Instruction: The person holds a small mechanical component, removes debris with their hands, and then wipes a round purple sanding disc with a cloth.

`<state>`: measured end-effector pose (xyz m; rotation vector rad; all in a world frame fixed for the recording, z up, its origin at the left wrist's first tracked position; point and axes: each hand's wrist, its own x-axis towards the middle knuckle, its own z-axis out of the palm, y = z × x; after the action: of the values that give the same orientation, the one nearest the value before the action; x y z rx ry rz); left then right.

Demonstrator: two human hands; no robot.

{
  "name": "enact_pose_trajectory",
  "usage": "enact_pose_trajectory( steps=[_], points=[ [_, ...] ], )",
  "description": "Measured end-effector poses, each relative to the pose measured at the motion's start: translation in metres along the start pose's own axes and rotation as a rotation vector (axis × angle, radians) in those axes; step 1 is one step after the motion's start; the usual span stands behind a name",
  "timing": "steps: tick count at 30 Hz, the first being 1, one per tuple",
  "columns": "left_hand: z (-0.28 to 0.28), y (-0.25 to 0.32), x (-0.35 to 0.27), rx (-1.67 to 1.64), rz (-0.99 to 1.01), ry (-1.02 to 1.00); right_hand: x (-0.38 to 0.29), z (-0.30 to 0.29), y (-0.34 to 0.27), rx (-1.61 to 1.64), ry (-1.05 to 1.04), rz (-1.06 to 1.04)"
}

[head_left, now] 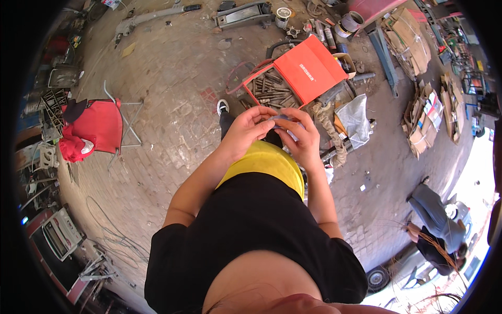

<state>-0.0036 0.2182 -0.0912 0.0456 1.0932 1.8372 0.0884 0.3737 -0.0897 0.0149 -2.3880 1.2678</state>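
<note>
Both hands meet in front of my waist. My left hand (pixel 251 129) pinches one side of a small, thin, bluish-purple piece (pixel 279 117), perhaps film or cloth; its exact kind cannot be told. The other side is between the thumb and fingers of my right hand (pixel 300 135), whose fingers partly cover it. Just beyond my hands lies an opened red box (pixel 310 70) with printed writing on its lid. Many brownish metal rod-like pieces (pixel 270 88) fill its tray.
A red folding chair (pixel 98 125) holds a dark cap. Flattened cardboard (pixel 423 121), a clear plastic bag (pixel 353 117), a steel floor jack (pixel 243 15) and paint cans (pixel 349 23) stand or lie around. A cable (pixel 117 235) trails over the brick floor. Two people (pixel 435 219) bend near a car.
</note>
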Motion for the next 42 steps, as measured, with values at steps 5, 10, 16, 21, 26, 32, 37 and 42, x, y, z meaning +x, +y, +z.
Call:
enact_pose_trajectory(
  steps=[5, 10, 16, 21, 26, 32, 37, 42],
  points=[
    [0.012, 0.021, -0.006, -0.225, 0.176, -0.157, 0.007, 0.013, 0.006, 0.662, 0.5, 0.395],
    [0.024, 0.04, -0.019, 0.11, 0.286, -0.192, 0.003, -0.003, -0.005, 1.263, 0.437, 0.553],
    [0.033, 0.053, -0.03, 0.534, 0.543, -0.105, 0.024, -0.002, -0.05, 1.457, 0.125, 0.53],
    [0.039, 0.078, -0.038, 1.075, 0.782, -0.022, 0.035, 0.001, -0.065, 1.435, -0.098, 0.617],
    [0.033, 0.073, -0.04, 0.833, 0.838, 0.013, 0.041, 0.001, -0.078, 1.429, -0.058, 0.507],
    [0.022, 0.076, -0.037, 0.407, 0.703, -0.173, 0.045, -0.01, -0.091, 1.192, 0.064, 0.453],
    [0.026, 0.083, -0.045, 0.106, 0.47, -0.272, 0.048, -0.025, -0.101, 1.235, -0.163, 0.523],
    [0.013, 0.081, -0.046, 0.223, 0.518, -0.222, 0.055, -0.012, -0.089, 1.425, -0.236, 0.644]
  ],
)
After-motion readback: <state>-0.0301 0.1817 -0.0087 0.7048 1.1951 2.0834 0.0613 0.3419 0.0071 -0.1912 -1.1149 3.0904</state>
